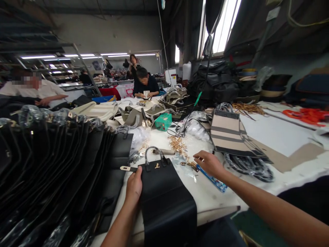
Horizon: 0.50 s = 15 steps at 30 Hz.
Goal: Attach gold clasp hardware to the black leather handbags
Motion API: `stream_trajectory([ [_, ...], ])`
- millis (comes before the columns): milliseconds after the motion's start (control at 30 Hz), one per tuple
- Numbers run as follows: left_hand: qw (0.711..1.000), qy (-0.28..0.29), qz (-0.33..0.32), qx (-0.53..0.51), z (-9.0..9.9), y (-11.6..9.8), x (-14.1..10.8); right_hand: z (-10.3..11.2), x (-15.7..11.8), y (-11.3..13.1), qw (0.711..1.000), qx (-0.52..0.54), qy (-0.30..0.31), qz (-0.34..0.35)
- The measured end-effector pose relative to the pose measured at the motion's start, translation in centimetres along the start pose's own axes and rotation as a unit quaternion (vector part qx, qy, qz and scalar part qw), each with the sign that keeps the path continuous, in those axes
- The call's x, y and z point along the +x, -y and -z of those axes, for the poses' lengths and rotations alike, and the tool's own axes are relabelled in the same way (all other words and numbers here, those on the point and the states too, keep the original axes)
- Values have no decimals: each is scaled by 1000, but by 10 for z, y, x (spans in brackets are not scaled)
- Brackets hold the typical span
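Note:
A black bag panel with a plastic-wrapped handle and a small gold clasp lies before me, its lower part over the table edge. My left hand grips its left edge, thumb on top beside a strap with a gold-coloured end plate. To the right, my right hand hovers with bent fingers above a blue tool or packet and small brass-coloured parts; whether it holds anything is too small to tell. A pile of gold hardware lies beyond.
Many black bag pieces stand in a row at left. A green box with cables sits mid-table. Beige-and-black panels lie at right, above wrapped handles. A person sits across the table, another at far left.

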<state>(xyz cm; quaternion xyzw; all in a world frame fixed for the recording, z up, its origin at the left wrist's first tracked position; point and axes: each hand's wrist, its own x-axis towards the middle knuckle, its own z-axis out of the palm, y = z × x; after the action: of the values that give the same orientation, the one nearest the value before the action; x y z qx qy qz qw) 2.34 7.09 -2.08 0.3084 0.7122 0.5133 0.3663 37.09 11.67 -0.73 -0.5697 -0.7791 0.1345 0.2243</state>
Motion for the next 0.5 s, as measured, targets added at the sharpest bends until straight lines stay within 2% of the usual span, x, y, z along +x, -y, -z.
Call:
stream_trajectory([
  [133,999,-11,37,-24,4,4,-4,-3,10,-11,999,-26,32,-15],
  [233,991,24,86,-100,2,10,-14,-11,14,-9,997,-37,71,-15],
  [333,971,61,128,-194,1,15,-20,-14,16,-8,994,-37,98,-11],
  [500,972,71,89,-207,3,24,-16,-14,17,-11,993,-15,117,-12],
])
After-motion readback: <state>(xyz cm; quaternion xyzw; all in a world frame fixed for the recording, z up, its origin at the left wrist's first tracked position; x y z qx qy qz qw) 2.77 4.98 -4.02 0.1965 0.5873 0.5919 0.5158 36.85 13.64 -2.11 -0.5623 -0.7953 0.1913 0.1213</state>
